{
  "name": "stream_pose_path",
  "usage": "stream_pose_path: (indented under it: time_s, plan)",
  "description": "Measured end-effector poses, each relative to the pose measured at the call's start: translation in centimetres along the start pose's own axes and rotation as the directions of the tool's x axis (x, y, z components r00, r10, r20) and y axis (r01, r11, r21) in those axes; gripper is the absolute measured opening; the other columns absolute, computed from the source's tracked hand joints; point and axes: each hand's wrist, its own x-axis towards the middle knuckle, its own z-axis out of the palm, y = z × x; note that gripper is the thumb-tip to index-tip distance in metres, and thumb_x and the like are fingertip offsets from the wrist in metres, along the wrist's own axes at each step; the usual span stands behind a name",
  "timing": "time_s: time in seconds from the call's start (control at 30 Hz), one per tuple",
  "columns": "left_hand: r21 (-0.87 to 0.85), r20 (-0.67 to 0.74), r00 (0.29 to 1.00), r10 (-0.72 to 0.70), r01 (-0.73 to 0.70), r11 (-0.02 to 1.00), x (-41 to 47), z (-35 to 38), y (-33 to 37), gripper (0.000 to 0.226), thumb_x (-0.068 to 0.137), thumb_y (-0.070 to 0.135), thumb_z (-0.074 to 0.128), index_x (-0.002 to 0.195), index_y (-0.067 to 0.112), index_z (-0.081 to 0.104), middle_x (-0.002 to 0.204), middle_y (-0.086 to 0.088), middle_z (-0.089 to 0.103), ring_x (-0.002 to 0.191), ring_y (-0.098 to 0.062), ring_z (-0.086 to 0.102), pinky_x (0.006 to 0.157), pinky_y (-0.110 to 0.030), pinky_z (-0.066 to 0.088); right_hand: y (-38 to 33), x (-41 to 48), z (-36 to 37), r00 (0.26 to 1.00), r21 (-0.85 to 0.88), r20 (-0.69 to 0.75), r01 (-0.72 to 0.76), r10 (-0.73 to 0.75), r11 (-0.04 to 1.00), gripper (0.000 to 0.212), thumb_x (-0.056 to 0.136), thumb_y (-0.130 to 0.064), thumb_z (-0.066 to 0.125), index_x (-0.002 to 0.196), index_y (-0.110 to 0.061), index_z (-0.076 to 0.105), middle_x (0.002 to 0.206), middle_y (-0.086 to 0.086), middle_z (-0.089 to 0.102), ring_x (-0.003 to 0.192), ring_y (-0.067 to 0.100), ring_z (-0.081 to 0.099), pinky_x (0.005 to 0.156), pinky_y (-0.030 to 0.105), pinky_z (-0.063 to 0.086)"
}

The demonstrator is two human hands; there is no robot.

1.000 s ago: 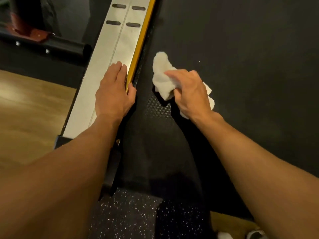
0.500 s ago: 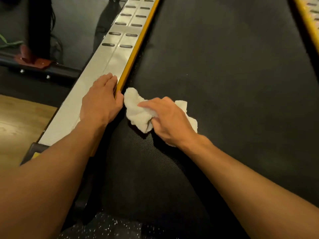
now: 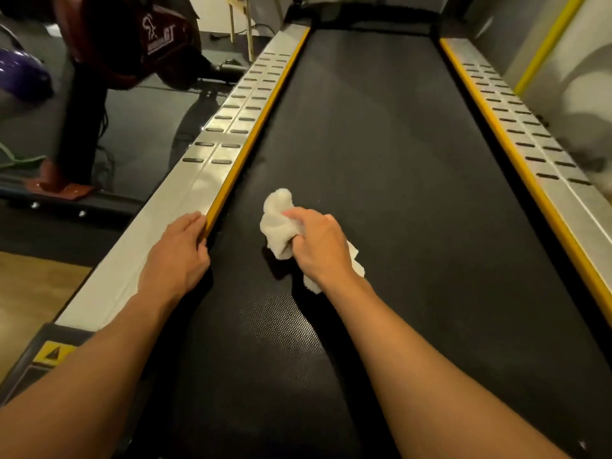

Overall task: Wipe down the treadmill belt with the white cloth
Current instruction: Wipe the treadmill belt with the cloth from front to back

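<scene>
The black treadmill belt [image 3: 390, 167] runs away from me between two silver side rails with yellow edges. A crumpled white cloth [image 3: 277, 223] lies on the belt's near left part, bunched under my right hand [image 3: 318, 246], which grips it and presses it on the belt. Part of the cloth sticks out behind the hand's wrist side. My left hand [image 3: 177, 256] rests flat on the left silver rail [image 3: 212, 173], its fingertips at the yellow strip, holding nothing.
The right silver rail [image 3: 543, 160] with its yellow edge borders the belt. An exercise bike [image 3: 132, 44] with a dark base stands on the floor to the left. Wooden flooring [image 3: 29, 293] shows at the near left. A grey wall rises at the far right.
My right hand has slid the cloth from beside the left yellow strip out toward the belt's middle. My head has lifted, so more of the belt shows. The left hand stays on the rail.
</scene>
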Motion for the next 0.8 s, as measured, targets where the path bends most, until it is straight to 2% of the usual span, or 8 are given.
stream_pose_path:
  time_s: [0.1,0.23,0.3,0.4,0.47,0.57,0.63,0.8]
  plan:
    - [-0.024,-0.003,1.0,-0.001,0.001,1.0,-0.2,0.0,0.0,0.05,0.096,0.016,0.05,0.145,0.013,0.042,0.151,-0.005,0.038,0.137,-0.025,0.037,0.114,-0.04,0.03,0.9,-2.4,0.0,0.996,-0.13,-0.008,0.084,-0.085,0.988,0.047,0.08,-0.01,0.042,0.117,-0.03,0.062,0.113,0.0,0.064,0.1,0.029,0.05,0.086,0.042,0.042]
    - [-0.004,0.004,1.0,-0.009,0.009,1.0,-0.3,0.1,0.0,0.055,0.094,0.015,0.053,0.146,0.014,0.039,0.151,-0.005,0.038,0.136,-0.024,0.039,0.113,-0.041,0.033,0.1,-7.6,0.3,0.947,0.103,0.178,0.252,-0.267,0.962,0.051,0.078,-0.007,0.045,0.121,-0.028,0.063,0.12,-0.008,0.064,0.101,0.017,0.048,0.091,0.023,0.036]
    - [0.019,0.011,1.0,0.003,-0.003,1.0,-0.2,0.1,0.0,0.056,0.093,0.016,0.053,0.147,0.012,0.038,0.151,-0.006,0.037,0.135,-0.024,0.04,0.113,-0.041,0.034,0.8,-6.2,-0.8,0.967,0.118,0.08,0.232,-0.242,0.966,0.054,0.074,-0.006,0.045,0.12,-0.027,0.063,0.117,-0.008,0.065,0.098,0.017,0.049,0.089,0.021,0.036]
    - [0.06,0.018,1.0,0.019,-0.02,0.998,-0.4,0.2,0.2,0.057,0.093,0.018,0.054,0.147,0.012,0.037,0.151,-0.006,0.036,0.135,-0.025,0.04,0.112,-0.04,0.035,3.5,-3.0,-2.1,0.992,-0.001,-0.119,0.038,-0.037,0.999,0.052,0.071,-0.003,0.047,0.114,-0.027,0.065,0.108,-0.001,0.067,0.093,0.027,0.053,0.084,0.036,0.044]
    - [0.09,0.023,0.999,0.023,-0.025,0.996,-0.5,0.2,0.5,0.058,0.093,0.021,0.056,0.147,0.012,0.036,0.152,-0.006,0.035,0.135,-0.026,0.041,0.111,-0.04,0.036,4.1,-3.2,-1.8,0.991,-0.087,-0.137,-0.012,0.0,0.996,0.045,0.072,-0.003,0.049,0.107,-0.026,0.066,0.102,0.001,0.068,0.089,0.031,0.054,0.078,0.043,0.048]
    - [0.099,0.015,0.999,0.031,-0.032,0.995,-0.7,0.1,0.7,0.058,0.093,0.019,0.057,0.147,0.011,0.036,0.15,-0.007,0.036,0.132,-0.027,0.043,0.108,-0.039,0.038,2.9,-6.8,-0.3,0.978,-0.084,-0.025,0.203,-0.205,0.976,0.046,0.071,-0.008,0.049,0.109,-0.026,0.065,0.104,-0.003,0.068,0.089,0.027,0.054,0.078,0.044,0.048]
    - [0.111,0.021,0.999,0.035,-0.037,0.993,-0.9,0.0,0.9,0.059,0.093,0.019,0.056,0.147,0.011,0.035,0.151,-0.007,0.035,0.133,-0.027,0.043,0.107,-0.039,0.039,2.5,-7.2,-0.5,0.967,-0.002,0.049,0.252,-0.251,0.968,0.051,0.072,-0.009,0.044,0.115,-0.026,0.063,0.11,-0.003,0.066,0.093,0.025,0.051,0.084,0.04,0.045]
    - [0.1,0.011,0.999,0.042,-0.043,0.994,-0.9,0.2,0.9,0.058,0.092,0.017,0.057,0.146,0.01,0.036,0.149,-0.008,0.037,0.13,-0.028,0.045,0.106,-0.04,0.039,4.4,-2.5,-2.2,0.993,-0.09,-0.111,0.031,-0.041,0.995,0.05,0.073,-0.008,0.042,0.114,-0.027,0.063,0.103,0.001,0.065,0.093,0.03,0.053,0.08,0.04,0.045]
